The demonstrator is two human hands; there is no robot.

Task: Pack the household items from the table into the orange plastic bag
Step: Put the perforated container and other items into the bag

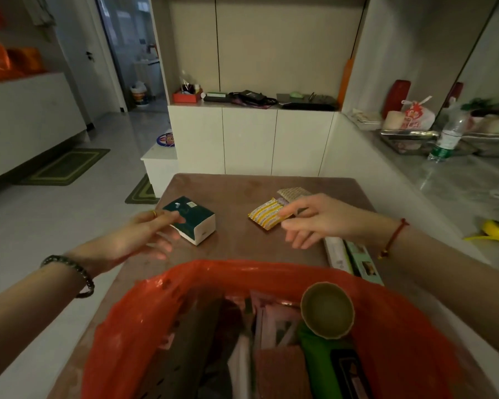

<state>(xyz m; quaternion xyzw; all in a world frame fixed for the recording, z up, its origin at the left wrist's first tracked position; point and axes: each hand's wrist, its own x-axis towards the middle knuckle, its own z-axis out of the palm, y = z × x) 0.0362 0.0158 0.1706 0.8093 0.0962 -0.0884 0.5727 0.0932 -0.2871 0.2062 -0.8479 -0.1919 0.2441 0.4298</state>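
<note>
Inside the orange plastic bag, a cardboard tube beside green packaging; left hand, right hand beyond, fingers spread.

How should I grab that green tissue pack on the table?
Take the tissue pack across its narrow width, thumb on one long side, fingers on the other, coming down from above. It lies flat as a block, and the left hand is beside it.

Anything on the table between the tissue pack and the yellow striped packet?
Nothing: in the head view, only bare brown tabletop separates the tissue pack from the yellow striped packet.
</note>
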